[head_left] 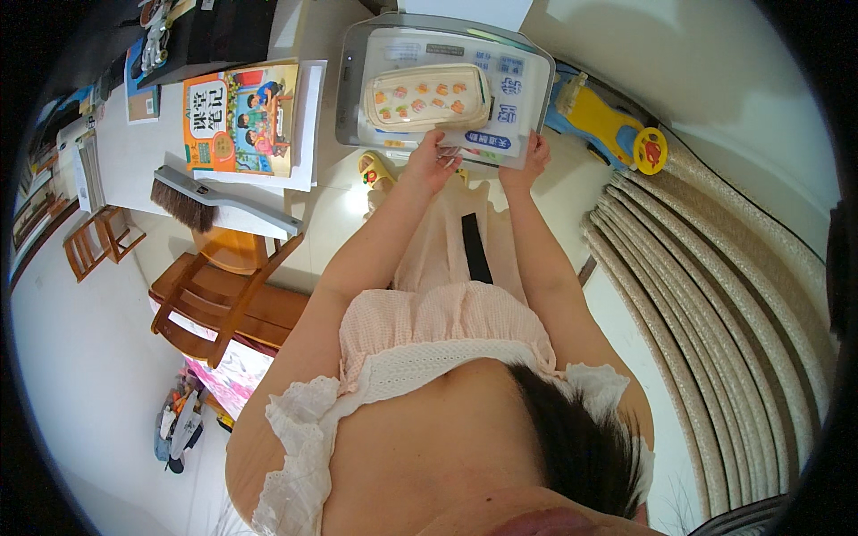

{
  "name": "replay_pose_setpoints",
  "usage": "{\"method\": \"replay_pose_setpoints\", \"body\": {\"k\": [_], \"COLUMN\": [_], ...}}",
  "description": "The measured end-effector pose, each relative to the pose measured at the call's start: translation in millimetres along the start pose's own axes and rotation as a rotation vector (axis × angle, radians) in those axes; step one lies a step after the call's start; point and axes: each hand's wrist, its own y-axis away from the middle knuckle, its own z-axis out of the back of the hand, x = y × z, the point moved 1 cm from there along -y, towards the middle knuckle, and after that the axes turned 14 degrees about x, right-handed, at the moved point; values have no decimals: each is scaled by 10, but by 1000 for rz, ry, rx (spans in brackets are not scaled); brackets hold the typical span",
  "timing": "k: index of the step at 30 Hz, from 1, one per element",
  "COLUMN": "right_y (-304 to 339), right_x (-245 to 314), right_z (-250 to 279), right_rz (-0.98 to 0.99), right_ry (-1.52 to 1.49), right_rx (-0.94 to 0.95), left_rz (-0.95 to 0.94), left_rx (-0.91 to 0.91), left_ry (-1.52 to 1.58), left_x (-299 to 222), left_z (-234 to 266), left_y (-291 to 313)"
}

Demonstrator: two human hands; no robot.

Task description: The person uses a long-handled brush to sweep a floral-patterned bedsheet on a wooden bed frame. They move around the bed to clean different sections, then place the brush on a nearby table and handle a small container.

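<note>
A cream pencil case [427, 98] with small orange and pink motifs lies on a white file bag [407, 55] printed in blue. Both rest in or on a shallow grey plastic bin [351, 80] at the top middle. My left hand [431, 161] is closed at the bag's near edge, just below the pencil case, its fingertips curled against the edge. At the near right corner, my right hand [525, 165] is closed around the edge of the same bag. The undersides of both grips are hidden.
To the left, a desk [134, 165] carries an orange illustrated book [239, 121] and a grey-handled brush [228, 198]. A wooden chair [234, 250] stands below it. On the right are a blue and yellow ride-on toy [608, 125] and a beige curtain [706, 295]. A yellow slipper [374, 168] shows underneath.
</note>
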Motion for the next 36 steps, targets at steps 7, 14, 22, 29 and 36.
{"method": "replay_pose_setpoints", "body": {"k": [7, 14, 22, 29, 36], "right_y": [-100, -268, -654, -1231, -1599], "right_x": [-301, -673, 233, 759, 911], "right_z": [-3, 354, 959, 774, 556], "right_rz": [-83, -265, 102, 360, 465], "right_ry": [-81, -528, -758, -511, -315], "right_rx": [-7, -138, 260, 189, 183], "left_rz": [40, 81, 205, -59, -142], "left_rx": [34, 76, -3, -166, -84], "left_ry": [-5, 29, -200, -25, 4], "left_x": [5, 1, -85, -445, -508], "left_z": [33, 220, 221, 116, 486], "left_y": [-60, -170, -120, 65, -271]}}
